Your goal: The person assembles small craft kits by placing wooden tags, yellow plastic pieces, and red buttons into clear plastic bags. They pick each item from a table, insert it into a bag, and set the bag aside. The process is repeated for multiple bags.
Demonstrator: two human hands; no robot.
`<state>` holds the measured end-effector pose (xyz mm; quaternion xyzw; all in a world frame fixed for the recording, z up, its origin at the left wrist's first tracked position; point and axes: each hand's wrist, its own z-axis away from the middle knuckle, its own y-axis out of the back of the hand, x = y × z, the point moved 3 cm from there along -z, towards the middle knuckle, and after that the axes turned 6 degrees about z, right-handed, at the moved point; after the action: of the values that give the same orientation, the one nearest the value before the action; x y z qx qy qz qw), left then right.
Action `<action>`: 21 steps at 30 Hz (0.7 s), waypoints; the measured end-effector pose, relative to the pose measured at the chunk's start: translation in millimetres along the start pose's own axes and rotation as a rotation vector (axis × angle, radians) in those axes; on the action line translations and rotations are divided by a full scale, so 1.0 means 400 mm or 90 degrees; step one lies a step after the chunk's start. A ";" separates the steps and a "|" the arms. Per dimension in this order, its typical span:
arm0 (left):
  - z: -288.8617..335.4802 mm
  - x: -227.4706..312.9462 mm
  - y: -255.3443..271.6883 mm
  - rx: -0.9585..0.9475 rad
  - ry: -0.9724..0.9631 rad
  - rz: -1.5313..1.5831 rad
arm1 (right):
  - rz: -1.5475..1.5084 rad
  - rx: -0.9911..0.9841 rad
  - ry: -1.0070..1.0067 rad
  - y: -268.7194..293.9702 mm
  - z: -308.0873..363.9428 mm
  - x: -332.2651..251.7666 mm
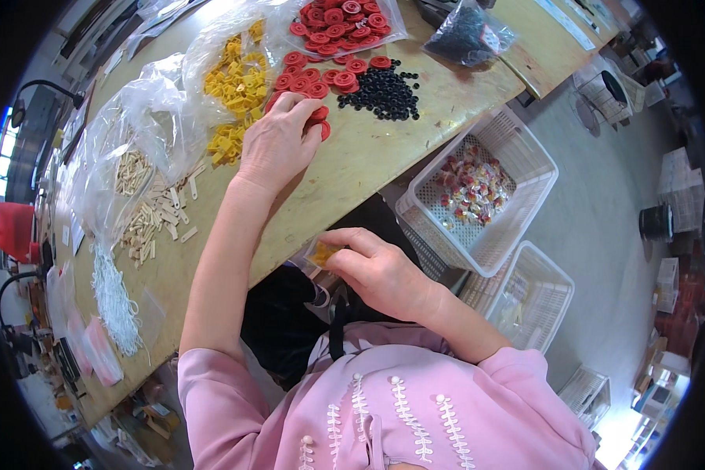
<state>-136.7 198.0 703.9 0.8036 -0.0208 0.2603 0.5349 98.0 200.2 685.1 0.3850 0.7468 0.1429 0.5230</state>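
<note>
At the pile of red round discs [315, 81] on the table, my left hand [280, 145] has its fingers bent closed, with a red disc [323, 130] at the fingertips. Over my lap, my right hand [380, 270] pinches a small clear plastic bag [313, 257] with something yellow in it. Small black rings [380, 92] lie to the right of the red discs. Yellow plastic pieces [235, 82] spread out to the left of my left hand, partly on clear plastic film.
Pale flat sticks [153, 219] and a bundle of white strings [116, 301] lie on the table's left side. A white basket [536, 196] of filled small bags [478, 188] stands to the right, another basket [552, 313] below it. A bag of black parts [466, 35] sits at the back.
</note>
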 end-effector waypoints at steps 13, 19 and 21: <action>0.167 0.041 0.060 -0.002 0.031 0.091 | 0.004 0.005 -0.020 0.017 0.016 0.040; 0.242 0.060 0.063 0.073 0.144 0.021 | -0.002 -0.010 -0.034 0.008 0.015 0.035; 0.255 0.065 0.035 0.095 0.103 -0.011 | 0.008 -0.016 -0.030 0.000 0.015 0.032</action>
<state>-78.1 109.5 697.7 0.8176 0.0489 0.3203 0.4760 101.5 208.5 674.0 0.3863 0.7299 0.1462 0.5446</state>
